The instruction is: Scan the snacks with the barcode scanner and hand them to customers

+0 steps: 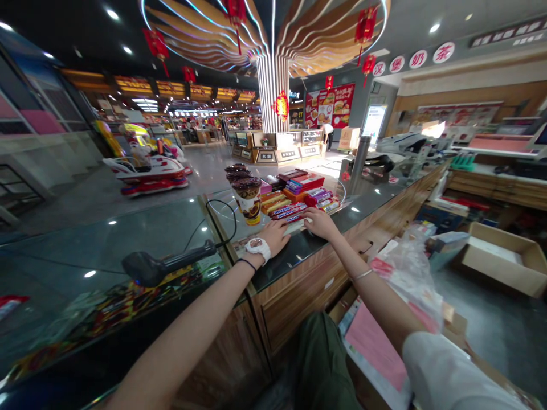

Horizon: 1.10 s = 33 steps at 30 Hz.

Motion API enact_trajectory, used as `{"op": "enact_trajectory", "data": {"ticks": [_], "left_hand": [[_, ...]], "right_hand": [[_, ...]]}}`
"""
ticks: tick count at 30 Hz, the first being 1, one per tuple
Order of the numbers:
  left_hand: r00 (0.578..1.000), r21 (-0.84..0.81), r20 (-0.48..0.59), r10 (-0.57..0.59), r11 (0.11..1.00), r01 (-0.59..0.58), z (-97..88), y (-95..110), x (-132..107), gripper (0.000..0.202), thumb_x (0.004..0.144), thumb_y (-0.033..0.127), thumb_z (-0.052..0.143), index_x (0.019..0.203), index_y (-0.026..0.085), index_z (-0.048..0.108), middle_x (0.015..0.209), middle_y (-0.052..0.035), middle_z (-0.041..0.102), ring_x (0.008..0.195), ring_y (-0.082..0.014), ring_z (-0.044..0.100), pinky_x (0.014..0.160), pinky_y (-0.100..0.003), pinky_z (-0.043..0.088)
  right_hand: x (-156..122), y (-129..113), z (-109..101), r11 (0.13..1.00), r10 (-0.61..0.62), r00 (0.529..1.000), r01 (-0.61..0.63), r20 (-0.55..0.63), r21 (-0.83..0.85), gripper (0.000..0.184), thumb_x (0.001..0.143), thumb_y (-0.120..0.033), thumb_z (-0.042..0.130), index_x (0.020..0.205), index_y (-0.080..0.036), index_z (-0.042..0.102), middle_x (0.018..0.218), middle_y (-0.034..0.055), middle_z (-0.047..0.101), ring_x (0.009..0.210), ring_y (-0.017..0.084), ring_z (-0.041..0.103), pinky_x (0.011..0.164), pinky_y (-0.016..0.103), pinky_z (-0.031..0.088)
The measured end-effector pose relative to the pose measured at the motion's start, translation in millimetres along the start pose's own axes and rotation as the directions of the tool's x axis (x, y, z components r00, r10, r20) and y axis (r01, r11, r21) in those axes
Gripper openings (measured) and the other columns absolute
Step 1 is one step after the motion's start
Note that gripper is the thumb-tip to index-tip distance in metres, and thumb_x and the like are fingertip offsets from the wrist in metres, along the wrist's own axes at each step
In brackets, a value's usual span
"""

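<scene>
Several candy rolls (289, 211) in red, white and blue wrappers lie side by side on the glass counter, at the front of a group of sweets. My left hand (274, 238), with a white watch on its wrist, rests at their near left end, fingers stretched forward. At their right end my right hand (321, 224) touches the wrappers, its fingers extended and slightly bent. A pale strip (294, 229) lies between the two hands. Brown Dove cups (248, 199) stand just beyond my left hand. Behind the rolls are orange packs (276, 202), a purple pack (317, 196) and red boxes (305, 182).
A black barcode scanner (166, 265) lies on the glass to the left, its cable curling toward the cups. Colourful packets (128, 310) show beneath that glass. A metal post (361, 158) rises at right. Below are an open carton (506, 259) and a plastic bag (412, 267).
</scene>
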<state>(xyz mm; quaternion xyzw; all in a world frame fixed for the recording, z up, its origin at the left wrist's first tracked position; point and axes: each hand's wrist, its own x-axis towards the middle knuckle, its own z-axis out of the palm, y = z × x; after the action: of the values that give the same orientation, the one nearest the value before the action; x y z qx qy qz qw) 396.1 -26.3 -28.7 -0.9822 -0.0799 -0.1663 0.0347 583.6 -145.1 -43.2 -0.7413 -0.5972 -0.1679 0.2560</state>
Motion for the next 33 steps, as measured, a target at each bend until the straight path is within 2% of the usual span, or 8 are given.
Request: {"op": "enact_trajectory", "data": {"ticks": [5, 11, 15, 21, 24, 33], "left_hand": [[1.000, 0.016, 0.010, -0.027, 1.000, 0.027, -4.2, 2.6, -0.2, 0.032, 0.095, 0.031, 0.050, 0.119, 0.019, 0.067, 0.135, -0.0108, 0.059, 0.122, -0.0246, 0.056, 0.107, -0.041, 0.045], [0.999, 0.072, 0.041, -0.026, 0.997, 0.023, -4.1, 2.8, 1.5, 0.035, 0.097, 0.032, 0.048, 0.123, 0.018, 0.065, 0.140, -0.0100, 0.058, 0.127, -0.0246, 0.054, 0.112, -0.041, 0.041], [0.995, 0.077, 0.081, -0.054, 0.996, 0.048, 0.0, 1.7, 2.5, 0.040, 0.099, 0.032, 0.042, 0.129, 0.015, 0.062, 0.147, -0.0121, 0.052, 0.135, -0.0239, 0.049, 0.118, -0.041, 0.035], [0.989, 0.060, 0.132, -0.062, 0.997, 0.055, 6.7, -1.9, 2.5, 0.045, 0.102, 0.034, 0.033, 0.139, 0.021, 0.053, 0.155, -0.0103, 0.043, 0.144, -0.0239, 0.040, 0.121, -0.047, 0.028], [0.981, 0.049, 0.176, -0.079, 0.996, 0.072, 6.7, -2.0, 2.2, 0.047, 0.102, 0.035, 0.030, 0.143, 0.020, 0.050, 0.158, -0.0111, 0.038, 0.146, -0.0242, 0.035, 0.122, -0.050, 0.024], [0.970, 0.078, 0.204, -0.135, 0.990, 0.121, 0.1, 0.9, 2.9, 0.056, 0.102, 0.047, 0.027, 0.149, 0.021, 0.042, 0.162, -0.0106, 0.029, 0.152, -0.0252, 0.022, 0.123, -0.053, 0.016]], "right_hand": [[-0.6, -0.8, -0.4, 1.000, -0.009, 1.000, 0.009, 0.027, 0.020, 0.033, 0.088, -0.013, 0.052, 0.112, -0.019, 0.074, 0.117, 0.0088, 0.069, 0.106, 0.021, 0.066, 0.097, 0.032, 0.050], [2.2, 1.2, -0.4, 1.000, -0.028, 0.997, 0.028, 0.076, -0.004, 0.035, 0.088, -0.014, 0.053, 0.118, -0.017, 0.072, 0.122, 0.0108, 0.067, 0.112, 0.023, 0.064, 0.103, 0.035, 0.047], [3.6, 2.4, 0.9, 0.999, -0.014, 0.995, 0.017, 0.098, -0.038, 0.039, 0.088, -0.014, 0.052, 0.123, -0.017, 0.070, 0.127, 0.0113, 0.066, 0.116, 0.024, 0.062, 0.104, 0.038, 0.046], [4.0, 3.4, 3.8, 0.998, 0.007, 0.995, 0.000, 0.101, -0.069, 0.042, 0.089, -0.017, 0.052, 0.128, -0.017, 0.067, 0.132, 0.0110, 0.064, 0.118, 0.025, 0.062, 0.106, 0.038, 0.046], [3.6, 4.1, 4.6, 0.998, 0.006, 0.994, 0.001, 0.105, -0.068, 0.042, 0.090, -0.017, 0.051, 0.129, -0.017, 0.066, 0.133, 0.0101, 0.065, 0.119, 0.025, 0.062, 0.106, 0.039, 0.045], [2.1, 2.9, 7.6, 0.994, 0.076, 0.984, -0.063, 0.161, -0.084, 0.039, 0.092, -0.020, 0.049, 0.127, -0.021, 0.067, 0.142, 0.0068, 0.059, 0.133, 0.027, 0.052, 0.118, 0.051, 0.031]]}}
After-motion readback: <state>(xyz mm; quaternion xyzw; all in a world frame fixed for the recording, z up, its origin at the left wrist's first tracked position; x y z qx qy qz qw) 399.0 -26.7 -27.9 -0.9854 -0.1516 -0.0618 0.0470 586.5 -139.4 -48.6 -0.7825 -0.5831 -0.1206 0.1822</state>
